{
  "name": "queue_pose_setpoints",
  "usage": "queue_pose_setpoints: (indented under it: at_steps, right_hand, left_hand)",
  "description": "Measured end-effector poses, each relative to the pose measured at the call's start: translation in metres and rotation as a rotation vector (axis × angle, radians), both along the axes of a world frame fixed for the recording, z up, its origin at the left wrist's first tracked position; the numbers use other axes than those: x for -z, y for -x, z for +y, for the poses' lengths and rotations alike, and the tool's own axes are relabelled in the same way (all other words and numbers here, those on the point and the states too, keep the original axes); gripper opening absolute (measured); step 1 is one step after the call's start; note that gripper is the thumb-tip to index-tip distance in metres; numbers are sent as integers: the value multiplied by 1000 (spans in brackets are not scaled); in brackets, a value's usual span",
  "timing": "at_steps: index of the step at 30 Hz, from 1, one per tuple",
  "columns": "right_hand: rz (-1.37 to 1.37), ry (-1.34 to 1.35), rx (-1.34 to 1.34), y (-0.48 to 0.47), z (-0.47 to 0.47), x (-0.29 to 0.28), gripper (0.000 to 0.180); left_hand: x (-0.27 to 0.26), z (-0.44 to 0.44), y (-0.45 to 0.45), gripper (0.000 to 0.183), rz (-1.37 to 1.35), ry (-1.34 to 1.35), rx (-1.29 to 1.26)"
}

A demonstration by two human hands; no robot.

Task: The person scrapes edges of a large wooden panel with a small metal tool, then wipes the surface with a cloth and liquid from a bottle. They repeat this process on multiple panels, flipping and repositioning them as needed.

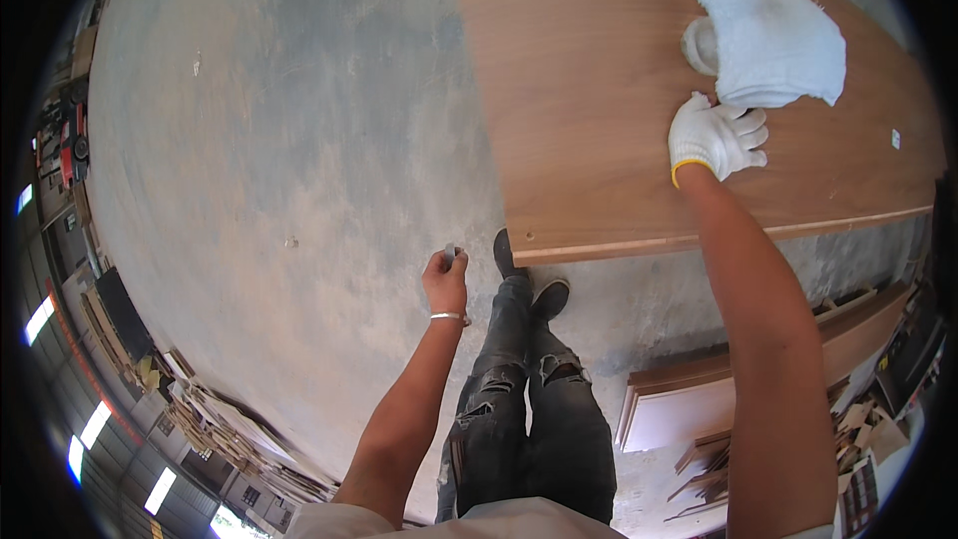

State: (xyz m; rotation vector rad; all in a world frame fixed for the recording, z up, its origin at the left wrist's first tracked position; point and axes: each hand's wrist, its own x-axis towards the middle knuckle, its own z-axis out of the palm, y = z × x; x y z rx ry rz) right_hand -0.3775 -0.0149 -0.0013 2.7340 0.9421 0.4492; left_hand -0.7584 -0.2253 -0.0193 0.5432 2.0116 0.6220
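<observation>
A brown wooden panel (591,127) with a pale front edge lies before me on the right. My right hand (718,135), in a white knit glove with a yellow cuff, rests on it with fingers spread. Close to its fingertips is a white terry cloth (778,37); whether they touch cannot be told. The cloth partly covers a round whitish container or roll (700,46). My left hand (446,283), ungloved with a band at the wrist, is held over the floor left of the panel. Between its thumb and fingers is a small grey object (450,253), mostly hidden.
My shoes (551,299) stand by the panel's near left corner. Brown boards (677,397) and wood scraps (868,427) are stacked at the lower right. Long timber pieces (224,427) lie at the left rim, and a red vehicle (73,146) stands far off on the concrete floor (299,127).
</observation>
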Motion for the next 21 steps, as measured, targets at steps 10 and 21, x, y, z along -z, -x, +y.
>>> queue_pose_setpoints:
  at_steps: [10,21]
  right_hand:
    - [401,-225,225,4,-4,-13,85]
    - [435,-404,129,1,-4,-5,72]
  left_hand:
    - [-41,29,-69,17,-30,8,400]
    - [-49,78,-51,21,219,-110,423]
